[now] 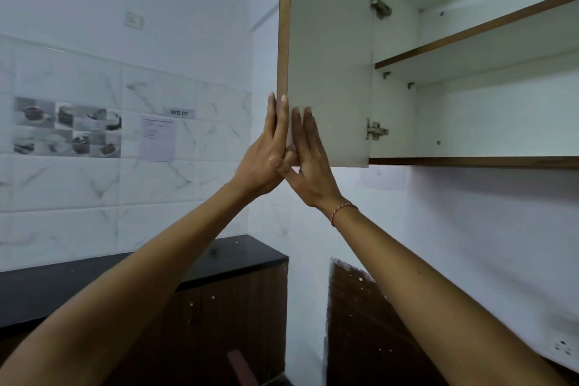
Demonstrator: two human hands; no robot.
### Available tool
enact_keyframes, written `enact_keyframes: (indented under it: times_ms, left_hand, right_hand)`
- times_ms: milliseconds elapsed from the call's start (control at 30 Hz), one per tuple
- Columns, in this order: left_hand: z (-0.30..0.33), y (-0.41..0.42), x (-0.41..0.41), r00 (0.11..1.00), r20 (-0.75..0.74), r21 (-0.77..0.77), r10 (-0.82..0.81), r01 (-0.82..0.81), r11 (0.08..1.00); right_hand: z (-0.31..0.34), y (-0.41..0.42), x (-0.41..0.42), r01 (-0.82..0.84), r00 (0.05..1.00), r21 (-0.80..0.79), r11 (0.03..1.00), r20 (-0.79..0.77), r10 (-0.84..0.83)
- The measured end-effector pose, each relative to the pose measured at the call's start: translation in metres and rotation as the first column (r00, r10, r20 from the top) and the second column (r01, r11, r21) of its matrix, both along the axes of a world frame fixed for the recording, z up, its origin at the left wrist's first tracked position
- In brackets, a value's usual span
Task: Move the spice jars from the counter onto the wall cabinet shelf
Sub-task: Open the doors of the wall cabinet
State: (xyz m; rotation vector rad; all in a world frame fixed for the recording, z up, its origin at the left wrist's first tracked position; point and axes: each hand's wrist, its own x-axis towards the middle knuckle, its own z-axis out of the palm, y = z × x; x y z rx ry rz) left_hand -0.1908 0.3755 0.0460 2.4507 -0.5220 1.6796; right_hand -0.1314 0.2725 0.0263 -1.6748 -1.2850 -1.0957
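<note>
The wall cabinet door (pixel 329 41) stands swung open at upper centre, its white inner face towards me. My left hand (pixel 269 147) lies with straight fingers along the door's outer edge. My right hand (pixel 308 160) presses flat with straight fingers on the door's inner face near its lower corner; a red thread is on that wrist. Inside the cabinet, the middle shelf (pixel 476 37) and the bottom shelf (pixel 470 161) hold nothing that I can see. No spice jars are in view.
A black counter (pixel 238 252) over dark wooden cupboards (pixel 238 307) runs along the tiled left wall. A paper notice (pixel 157 138) and picture tiles (pixel 67 127) are on that wall. A wall socket (pixel 562 348) sits at the lower right.
</note>
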Motion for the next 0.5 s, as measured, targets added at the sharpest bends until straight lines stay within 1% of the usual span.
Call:
enact_keyframes:
  times_ms: [67,133,200,267,367,433,500]
  left_hand:
    - [-0.001,0.020,0.004,1.000,0.011,0.122,0.013,-0.014,0.992]
    - [-0.001,0.043,0.009,0.994,0.076,0.252,0.083,-0.100,0.962]
    - [-0.002,0.064,0.012,0.969,0.102,0.294,0.225,-0.245,0.924]
    - [-0.003,0.081,0.015,0.938,0.099,0.333,0.333,-0.346,0.877]
    - [-0.010,0.108,0.022,0.902,0.091,0.432,0.423,-0.418,0.799]
    - [-0.011,0.127,0.026,0.876,0.072,0.467,0.476,-0.452,0.760]
    - [-0.012,0.145,0.031,0.830,0.077,0.523,0.553,-0.505,0.687]
  right_hand:
    - [-0.001,0.014,0.008,0.032,0.999,-0.039,0.999,0.032,-0.031]
    - [-0.002,0.028,0.015,0.066,0.996,-0.069,0.995,0.060,-0.062]
    - [-0.004,0.042,0.021,0.112,0.992,-0.103,0.988,0.076,-0.104]
    - [-0.007,0.056,0.028,0.166,0.984,-0.136,0.977,0.089,-0.155]
    - [-0.013,0.076,0.041,0.233,0.971,-0.209,0.950,0.100,-0.216]
    - [-0.015,0.087,0.052,0.287,0.957,-0.272,0.918,0.124,-0.263]
    - [-0.014,0.098,0.064,0.340,0.940,-0.324,0.883,0.146,-0.308]
